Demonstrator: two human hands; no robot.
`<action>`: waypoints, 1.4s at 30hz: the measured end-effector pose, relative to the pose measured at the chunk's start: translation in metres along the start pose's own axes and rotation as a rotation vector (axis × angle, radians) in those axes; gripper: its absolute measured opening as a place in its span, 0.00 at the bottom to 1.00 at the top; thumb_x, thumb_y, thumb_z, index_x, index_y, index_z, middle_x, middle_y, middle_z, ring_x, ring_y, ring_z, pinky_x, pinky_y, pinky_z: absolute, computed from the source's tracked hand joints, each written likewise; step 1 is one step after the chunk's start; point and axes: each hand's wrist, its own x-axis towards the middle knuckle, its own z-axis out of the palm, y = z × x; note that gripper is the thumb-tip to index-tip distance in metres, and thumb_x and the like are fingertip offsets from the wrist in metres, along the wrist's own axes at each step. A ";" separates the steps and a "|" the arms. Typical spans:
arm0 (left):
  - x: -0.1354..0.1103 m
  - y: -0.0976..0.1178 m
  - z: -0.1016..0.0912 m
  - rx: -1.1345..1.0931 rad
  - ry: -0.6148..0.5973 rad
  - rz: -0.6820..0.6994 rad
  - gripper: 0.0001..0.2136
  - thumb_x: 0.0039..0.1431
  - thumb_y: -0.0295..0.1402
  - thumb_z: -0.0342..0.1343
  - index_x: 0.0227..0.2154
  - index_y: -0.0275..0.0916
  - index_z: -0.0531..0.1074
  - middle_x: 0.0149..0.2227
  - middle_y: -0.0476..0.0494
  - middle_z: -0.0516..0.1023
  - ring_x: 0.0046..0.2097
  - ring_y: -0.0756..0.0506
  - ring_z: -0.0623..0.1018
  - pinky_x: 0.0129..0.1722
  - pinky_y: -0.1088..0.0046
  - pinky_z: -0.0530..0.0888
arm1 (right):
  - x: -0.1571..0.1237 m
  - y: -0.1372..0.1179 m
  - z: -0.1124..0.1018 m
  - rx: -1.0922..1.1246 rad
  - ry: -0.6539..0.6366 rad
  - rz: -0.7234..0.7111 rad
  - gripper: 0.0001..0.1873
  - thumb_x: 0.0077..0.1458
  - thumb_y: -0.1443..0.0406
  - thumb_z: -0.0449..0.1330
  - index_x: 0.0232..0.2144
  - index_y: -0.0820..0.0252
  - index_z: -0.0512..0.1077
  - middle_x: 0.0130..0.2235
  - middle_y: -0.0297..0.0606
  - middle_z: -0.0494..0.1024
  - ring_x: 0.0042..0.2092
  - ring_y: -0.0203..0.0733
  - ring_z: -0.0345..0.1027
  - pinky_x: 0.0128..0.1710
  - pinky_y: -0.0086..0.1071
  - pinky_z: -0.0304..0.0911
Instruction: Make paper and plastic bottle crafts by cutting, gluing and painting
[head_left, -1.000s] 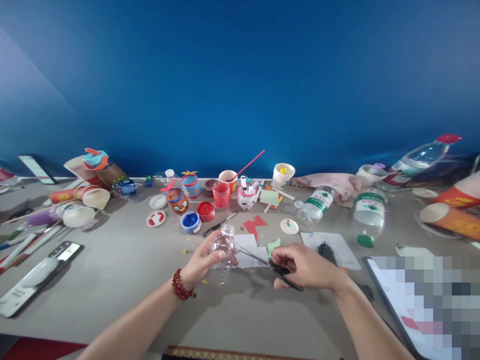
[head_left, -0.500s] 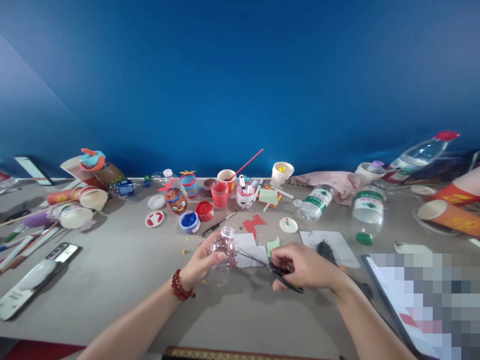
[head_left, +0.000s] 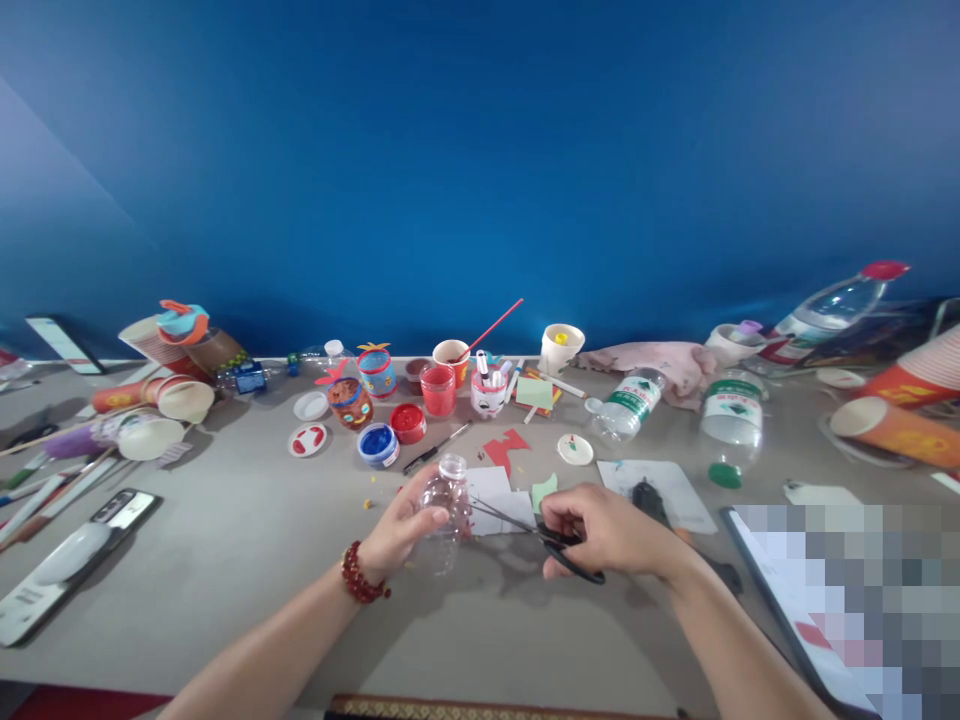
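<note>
A: so what are the arms doing?
B: left arm (head_left: 262, 640) and right arm (head_left: 739, 630) both come up from the bottom edge, slanting inward.
A: and hands?
B: left hand (head_left: 401, 530) is in a rounded grip, thumb (head_left: 431, 518) on the near side pointing right. right hand (head_left: 604, 525) bends inward at the wrist (head_left: 679, 562), fingers (head_left: 561, 502) curled. they're near each other but apart.

Clear bottle (head_left: 448, 494) in left fingers (head_left: 424, 521), black-handled scissors (head_left: 545, 534) in right fingers (head_left: 564, 502)
</note>
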 end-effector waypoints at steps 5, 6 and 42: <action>0.000 0.001 0.005 -0.017 -0.025 0.042 0.21 0.54 0.39 0.64 0.49 0.39 0.70 0.39 0.41 0.77 0.38 0.42 0.79 0.37 0.66 0.77 | -0.001 0.003 -0.001 0.059 -0.050 -0.008 0.25 0.40 0.55 0.71 0.20 0.58 0.58 0.21 0.24 0.59 0.26 0.31 0.50 0.24 0.26 0.44; 0.000 0.001 0.005 -0.016 -0.029 0.050 0.21 0.54 0.39 0.64 0.50 0.39 0.70 0.38 0.41 0.78 0.38 0.42 0.79 0.37 0.66 0.77 | -0.001 0.004 -0.001 0.065 -0.057 -0.009 0.25 0.40 0.54 0.71 0.20 0.58 0.58 0.22 0.24 0.59 0.26 0.31 0.50 0.24 0.26 0.44; 0.001 -0.001 0.008 0.001 -0.056 0.120 0.21 0.53 0.40 0.65 0.48 0.39 0.70 0.37 0.42 0.77 0.36 0.44 0.78 0.37 0.67 0.75 | -0.006 -0.005 0.000 -0.043 0.034 -0.013 0.26 0.37 0.56 0.72 0.20 0.58 0.58 0.21 0.24 0.59 0.26 0.32 0.49 0.24 0.26 0.44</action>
